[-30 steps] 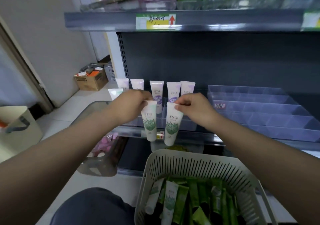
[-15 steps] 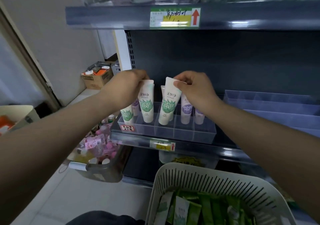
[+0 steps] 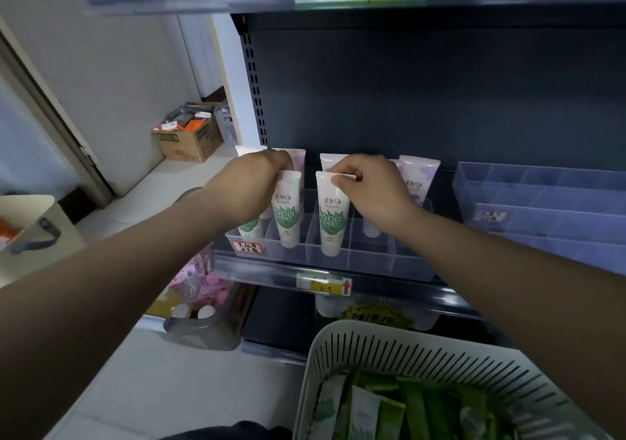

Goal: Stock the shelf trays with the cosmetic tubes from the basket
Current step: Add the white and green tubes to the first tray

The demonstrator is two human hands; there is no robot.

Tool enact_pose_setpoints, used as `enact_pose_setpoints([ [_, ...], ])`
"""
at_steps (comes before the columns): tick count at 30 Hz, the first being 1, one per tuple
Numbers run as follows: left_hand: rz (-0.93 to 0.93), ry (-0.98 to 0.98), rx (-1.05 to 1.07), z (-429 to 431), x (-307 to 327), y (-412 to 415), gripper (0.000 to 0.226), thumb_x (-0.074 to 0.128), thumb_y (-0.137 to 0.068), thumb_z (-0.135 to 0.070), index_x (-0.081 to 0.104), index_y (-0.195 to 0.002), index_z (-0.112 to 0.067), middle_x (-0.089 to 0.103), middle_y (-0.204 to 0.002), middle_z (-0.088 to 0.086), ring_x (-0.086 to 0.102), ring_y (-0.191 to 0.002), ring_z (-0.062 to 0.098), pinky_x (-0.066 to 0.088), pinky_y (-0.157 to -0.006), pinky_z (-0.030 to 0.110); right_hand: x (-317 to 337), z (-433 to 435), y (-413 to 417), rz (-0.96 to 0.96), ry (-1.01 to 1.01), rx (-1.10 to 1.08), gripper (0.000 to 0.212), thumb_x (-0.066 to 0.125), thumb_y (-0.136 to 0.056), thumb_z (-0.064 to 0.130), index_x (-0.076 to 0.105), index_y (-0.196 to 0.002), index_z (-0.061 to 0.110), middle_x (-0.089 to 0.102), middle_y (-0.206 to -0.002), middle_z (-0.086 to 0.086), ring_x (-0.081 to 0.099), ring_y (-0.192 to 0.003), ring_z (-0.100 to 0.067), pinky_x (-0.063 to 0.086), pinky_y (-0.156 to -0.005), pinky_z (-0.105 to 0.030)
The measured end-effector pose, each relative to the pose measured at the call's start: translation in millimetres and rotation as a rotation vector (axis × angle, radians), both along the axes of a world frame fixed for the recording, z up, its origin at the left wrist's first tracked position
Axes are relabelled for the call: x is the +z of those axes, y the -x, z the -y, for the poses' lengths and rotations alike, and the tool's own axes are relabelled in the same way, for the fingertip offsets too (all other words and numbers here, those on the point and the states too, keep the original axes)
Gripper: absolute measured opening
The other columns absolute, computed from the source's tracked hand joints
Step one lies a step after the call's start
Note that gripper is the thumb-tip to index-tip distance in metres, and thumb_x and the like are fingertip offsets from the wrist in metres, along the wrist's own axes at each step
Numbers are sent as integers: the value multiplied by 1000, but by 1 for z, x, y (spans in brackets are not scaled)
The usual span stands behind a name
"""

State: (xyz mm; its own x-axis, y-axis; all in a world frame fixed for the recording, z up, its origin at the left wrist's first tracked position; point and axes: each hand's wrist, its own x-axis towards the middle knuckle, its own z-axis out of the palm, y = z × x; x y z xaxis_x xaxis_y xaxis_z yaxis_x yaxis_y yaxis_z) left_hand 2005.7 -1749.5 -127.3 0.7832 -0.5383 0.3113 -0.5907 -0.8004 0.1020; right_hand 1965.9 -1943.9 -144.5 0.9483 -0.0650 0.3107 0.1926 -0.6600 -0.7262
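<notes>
While both arms reach over the dark metal shelf, the left hand pinches the crimped top of a white plastic tube with a green leaf print. That tube stands cap-down in a front slot of the clear plastic divided tray; its cap seems to touch the tray floor, though the plastic blurs it. In the next slot to the right stands a second white green-leaf tube, also cap-down, its top edge pinched by the right hand. White tubes with purple print stand in the back row, partly hidden. Further right sits a bluish clear divided tray. Lower right, a white slotted plastic basket holds green and white tubes lying flat
</notes>
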Motion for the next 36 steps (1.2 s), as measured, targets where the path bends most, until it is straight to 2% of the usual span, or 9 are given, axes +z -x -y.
enact_pose_setpoints([
  [6,0,-20,11,2,-5,-1,26,50,-85,1,58,-104,-14,64,-99,8,60,-84,27,38,-66,26,-1,-4,-2,-2,39,8,18,55,-90,13,69,-100,15,70,-105,3,62,-94,-12,48,-82,-26],
  [8,-4,-20,16,5,-5,1,30,51,-84,3,58,-108,-13,64,-102,10,60,-88,28,39,-67,25,-1,-5,0,8,82,17,21,53,-91,12,67,-107,16,67,-112,4,59,-96,-9,43,-81,-21],
  [10,-5,-26,26,6,-5,3,41,51,-83,6,56,-116,-16,64,-108,10,60,-92,27,40,-69,25,0,-7,3,18,137,39,28,52,-91,10,62,-117,15,61,-121,2,56,-106,-10,41,-87,-20],
  [12,12,-47,31,7,-6,6,53,52,-82,9,50,-128,-17,61,-117,12,59,-101,28,42,-77,26,1,-8,6,23,204,70,36,52,-91,8,54,-127,14,53,-130,0,51,-117,-13,41,-96,-25],
  [16,81,-96,6,8,-3,18,61,55,-81,8,41,-137,-12,53,-131,14,49,-119,30,39,-98,33,5,-7,17,75,367,100,45,51,-92,11,43,-136,15,41,-140,2,40,-127,-14,33,-100,-23],
  [20,147,-125,-48,12,5,39,59,56,-85,-4,38,-141,-8,41,-144,15,36,-135,31,25,-113,36,9,-2,32,78,537,149,53,51,-92,18,34,-143,17,27,-152,2,21,-141,-16,17,-113,-25],
  [24,109,-194,-7,22,12,61,68,49,-92,-28,15,-150,-15,13,-158,7,7,-147,22,6,-119,37,10,6,51,3,659,165,67,51,-92,31,16,-149,24,-1,-159,5,-5,-146,-15,-3,-117,-32],
  [28,94,-179,38,32,12,83,77,46,-92,-40,3,-150,-16,3,-159,6,-3,-147,21,0,-119,39,11,16,72,-48,727,146,76,50,-90,39,4,-149,27,-15,-157,4,-17,-145,-18,-8,-119,-40],
  [36,117,-190,64,47,2,126,85,43,-89,-50,-5,-150,-17,-9,-159,4,-12,-146,20,-5,-119,43,9,38,122,-108,768,150,84,48,-90,46,-10,-149,28,-25,-155,3,-27,-141,-15,-14,-117,-37],
])
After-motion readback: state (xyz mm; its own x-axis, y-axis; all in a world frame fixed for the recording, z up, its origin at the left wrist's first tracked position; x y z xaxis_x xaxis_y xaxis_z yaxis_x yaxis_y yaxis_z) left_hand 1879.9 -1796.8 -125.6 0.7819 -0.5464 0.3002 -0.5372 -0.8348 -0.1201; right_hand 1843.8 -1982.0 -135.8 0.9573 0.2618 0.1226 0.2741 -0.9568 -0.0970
